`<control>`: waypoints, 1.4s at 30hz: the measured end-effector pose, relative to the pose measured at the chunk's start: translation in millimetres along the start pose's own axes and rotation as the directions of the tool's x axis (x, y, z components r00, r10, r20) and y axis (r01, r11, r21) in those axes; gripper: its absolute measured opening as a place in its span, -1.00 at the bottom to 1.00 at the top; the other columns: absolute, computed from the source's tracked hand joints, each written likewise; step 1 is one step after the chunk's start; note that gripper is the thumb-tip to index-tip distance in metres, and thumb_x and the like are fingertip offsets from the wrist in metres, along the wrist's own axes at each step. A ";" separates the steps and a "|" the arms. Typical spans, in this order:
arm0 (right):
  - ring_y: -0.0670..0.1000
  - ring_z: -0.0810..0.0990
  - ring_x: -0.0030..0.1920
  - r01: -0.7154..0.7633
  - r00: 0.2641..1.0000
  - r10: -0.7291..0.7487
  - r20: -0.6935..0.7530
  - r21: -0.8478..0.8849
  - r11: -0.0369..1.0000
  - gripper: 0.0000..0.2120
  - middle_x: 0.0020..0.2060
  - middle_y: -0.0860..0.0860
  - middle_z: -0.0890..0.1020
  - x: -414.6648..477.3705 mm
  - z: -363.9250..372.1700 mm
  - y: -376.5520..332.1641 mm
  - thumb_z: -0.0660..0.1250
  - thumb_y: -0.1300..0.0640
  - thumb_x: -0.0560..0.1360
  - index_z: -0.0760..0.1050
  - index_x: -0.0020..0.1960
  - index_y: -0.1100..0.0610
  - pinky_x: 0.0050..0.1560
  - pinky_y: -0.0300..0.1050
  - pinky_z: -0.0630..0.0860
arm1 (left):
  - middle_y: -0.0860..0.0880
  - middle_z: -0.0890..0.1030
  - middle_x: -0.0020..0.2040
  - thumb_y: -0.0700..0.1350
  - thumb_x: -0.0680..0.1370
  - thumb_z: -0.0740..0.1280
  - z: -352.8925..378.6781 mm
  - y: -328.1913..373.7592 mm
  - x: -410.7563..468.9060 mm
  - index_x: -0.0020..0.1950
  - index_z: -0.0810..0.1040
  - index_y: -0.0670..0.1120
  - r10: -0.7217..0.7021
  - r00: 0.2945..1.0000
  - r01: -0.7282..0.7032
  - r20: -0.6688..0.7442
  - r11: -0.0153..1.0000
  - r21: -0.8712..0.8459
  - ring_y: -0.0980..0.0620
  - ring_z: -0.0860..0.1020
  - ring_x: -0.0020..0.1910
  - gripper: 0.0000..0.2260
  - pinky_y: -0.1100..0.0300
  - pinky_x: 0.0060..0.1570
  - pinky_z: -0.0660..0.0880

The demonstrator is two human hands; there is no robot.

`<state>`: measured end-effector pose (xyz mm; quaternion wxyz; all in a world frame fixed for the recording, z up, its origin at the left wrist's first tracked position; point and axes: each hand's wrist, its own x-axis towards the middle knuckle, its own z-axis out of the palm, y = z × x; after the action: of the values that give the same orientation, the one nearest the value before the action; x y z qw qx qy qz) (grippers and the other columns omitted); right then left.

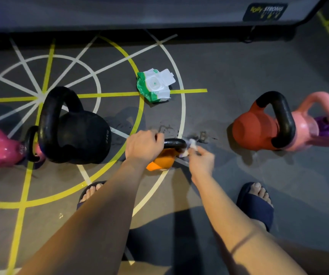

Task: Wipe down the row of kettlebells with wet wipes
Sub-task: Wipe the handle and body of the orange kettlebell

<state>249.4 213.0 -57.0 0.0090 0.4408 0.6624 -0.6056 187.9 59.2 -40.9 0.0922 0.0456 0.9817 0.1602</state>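
An orange kettlebell [162, 160] with a black handle stands on the floor between my arms. My left hand [142, 144] grips the left part of that handle. My right hand [201, 158] pinches a crumpled white wet wipe [191, 144] against the handle's right end. A big black 24 kg kettlebell [80, 133] stands to the left, with a pink one [0, 150] beyond it. To the right stand a red kettlebell [255, 129], a light pink one [318, 124] and a purple one [323, 126], partly hidden.
An open green and white wet wipe pack [154, 86] lies on the floor behind the orange kettlebell. A dark bench base [159, 14] runs along the back. My feet in dark slippers [256, 205] stand below. Yellow and white lines mark the grey floor.
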 end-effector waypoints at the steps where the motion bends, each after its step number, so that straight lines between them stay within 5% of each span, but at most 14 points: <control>1: 0.10 0.65 0.13 -0.039 0.998 0.039 0.047 0.000 0.999 -0.82 0.02 0.05 0.70 -1.9 4.8 2.6 0.32 0.17 0.63 0.65 0.04 -0.06 0.14 -0.08 0.56 | -0.02 0.55 -0.27 0.05 0.64 0.07 -0.6 -0.5 0.2 -0.14 0.53 0.00 -0.004 1.000 0.004 0.000 1.000 -0.012 -0.10 0.52 -0.24 -0.69 0.08 -0.24 0.35; 3: 0.09 0.65 0.12 -0.163 0.981 0.148 0.122 0.123 0.979 -0.83 -0.01 0.05 0.69 -6.3 10.2 7.6 0.31 0.13 0.63 0.59 0.00 -0.12 0.26 0.08 0.55 | -0.03 0.58 -0.22 0.06 0.65 0.09 -2.8 -1.9 -0.5 -0.06 0.55 0.02 -0.019 1.000 0.019 0.005 0.999 -0.036 -0.11 0.53 -0.19 -0.72 0.08 -0.20 0.32; 6: 0.08 0.58 0.23 -0.225 0.958 0.182 0.223 0.185 0.957 -0.73 0.09 0.02 0.68 -5.7 12.7 15.6 0.26 -0.13 0.62 0.58 0.24 -0.07 0.42 0.19 0.38 | 0.02 0.63 -0.12 0.14 0.67 0.15 -6.8 -0.9 -3.2 0.04 0.57 0.08 -0.053 0.999 0.054 0.014 0.983 -0.175 -0.05 0.51 -0.10 -0.75 0.08 -0.11 0.32; 10: 0.00 0.63 0.17 -0.222 0.963 0.159 0.219 0.302 0.927 -0.69 0.04 0.00 0.73 -8.2 9.1 12.1 0.27 -0.18 0.61 0.64 0.13 0.00 0.38 0.06 0.42 | 0.06 0.60 0.03 0.06 0.67 0.21 -8.1 -9.6 -5.2 0.14 0.60 0.03 -0.302 0.953 0.194 -0.031 0.684 -0.703 0.02 0.53 0.10 -0.79 0.03 0.12 0.45; 15: -0.02 0.70 0.04 -0.135 0.991 0.121 0.062 0.386 0.912 -0.81 -0.01 0.01 0.74 -19.2 9.6 15.3 0.37 0.09 0.60 0.65 0.19 0.06 0.00 -0.17 0.59 | -0.02 0.47 0.11 0.15 0.71 0.11 6.8 -24.7 -33.0 0.19 0.54 0.01 -0.288 0.952 0.286 0.100 0.728 -0.623 0.00 0.47 0.17 -0.70 0.12 0.17 0.33; 19: -0.04 0.66 -0.07 -0.291 0.956 0.257 0.139 0.375 0.880 -0.72 -0.08 0.03 0.70 -24.3 31.3 11.3 0.22 -0.15 0.65 0.60 0.02 0.01 -0.21 -0.22 0.53 | -0.04 0.38 0.20 0.17 0.71 0.06 5.9 -24.9 -34.4 0.28 0.46 0.03 -0.263 0.956 0.287 0.134 0.722 -0.629 -0.03 0.46 0.19 -0.67 0.19 0.14 0.29; 22: -0.03 0.65 -0.06 -0.337 0.941 0.314 0.123 0.357 0.871 -0.69 -0.09 0.02 0.68 -24.7 35.9 6.2 0.19 -0.17 0.66 0.55 0.11 0.04 -0.31 -0.21 0.50 | -0.03 0.36 0.28 0.19 0.71 0.04 1.4 -27.3 -31.5 0.38 0.38 0.06 -0.247 0.954 0.298 0.170 0.736 -0.608 0.07 0.46 0.06 -0.65 0.26 0.01 0.32; 26: -0.21 0.64 0.00 -0.059 0.997 0.042 0.069 0.252 0.966 -0.69 0.05 -0.06 0.70 -34.9 25.4 0.5 0.23 -0.09 0.67 0.60 0.28 0.01 -0.13 -0.32 0.52 | -0.06 0.38 0.32 0.20 0.70 0.06 9.2 -30.1 -30.9 0.37 0.37 0.07 -0.254 0.961 0.264 0.110 0.725 -0.636 -0.07 0.50 0.27 -0.66 0.02 0.25 0.41; 30: -0.18 0.58 0.12 0.258 0.965 -0.254 0.071 -0.045 0.965 -0.68 0.11 -0.15 0.65 -33.7 20.7 3.0 0.20 -0.02 0.68 0.56 0.37 -0.05 0.11 -0.24 0.49 | -0.08 0.40 0.36 0.18 0.71 0.06 6.6 -31.4 -29.8 0.40 0.36 0.06 -0.254 0.957 0.284 0.139 0.727 -0.625 -0.09 0.49 0.29 -0.66 -0.01 0.27 0.41; 33: -0.04 0.58 0.03 -0.004 1.000 0.004 -0.004 0.021 1.000 -0.81 0.02 -0.04 0.64 -28.7 19.0 8.4 0.21 0.11 0.68 0.59 0.12 -0.05 -0.01 -0.20 0.53 | -0.07 0.39 0.38 0.17 0.71 0.06 3.9 -30.2 -30.0 0.42 0.35 0.07 -0.255 0.952 0.305 0.172 0.719 -0.624 -0.10 0.48 0.30 -0.65 -0.05 0.32 0.42; 36: 0.01 0.61 -0.09 -0.324 0.946 0.313 0.080 0.245 0.914 -0.78 -0.06 0.05 0.61 -27.3 22.8 15.1 0.26 0.20 0.66 0.52 0.24 -0.01 -0.12 -0.14 0.59 | -0.07 0.39 0.39 0.18 0.71 0.05 5.5 -30.8 -30.8 0.41 0.34 0.08 -0.254 0.952 0.305 0.173 0.721 -0.623 -0.11 0.49 0.30 -0.66 -0.13 0.32 0.45; 39: 0.07 0.65 -0.01 -0.376 0.926 0.362 0.104 0.308 0.874 -0.77 0.07 0.13 0.64 -22.5 31.1 13.1 0.26 0.16 0.66 0.51 0.29 0.02 -0.22 -0.12 0.58 | -0.07 0.41 0.40 0.18 0.71 0.04 6.2 -32.8 -26.2 0.44 0.34 0.08 -0.249 0.954 0.298 0.166 0.740 -0.603 -0.10 0.47 0.32 -0.64 -0.10 0.34 0.42; 42: 0.05 0.65 0.01 -0.361 0.930 0.356 0.087 0.381 0.851 -0.75 0.12 0.14 0.64 -21.4 31.4 11.6 0.28 0.19 0.65 0.50 0.31 0.05 0.07 -0.04 0.62 | -0.06 0.45 0.41 0.18 0.71 0.04 8.3 -34.5 -25.5 0.48 0.32 0.08 -0.234 0.960 0.280 0.155 0.749 -0.601 -0.09 0.46 0.36 -0.62 -0.07 0.37 0.39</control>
<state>253.1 173.9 -62.9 0.0382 0.5454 0.4344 -0.7158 212.4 26.1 -55.5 0.1573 -0.1170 0.8680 0.4563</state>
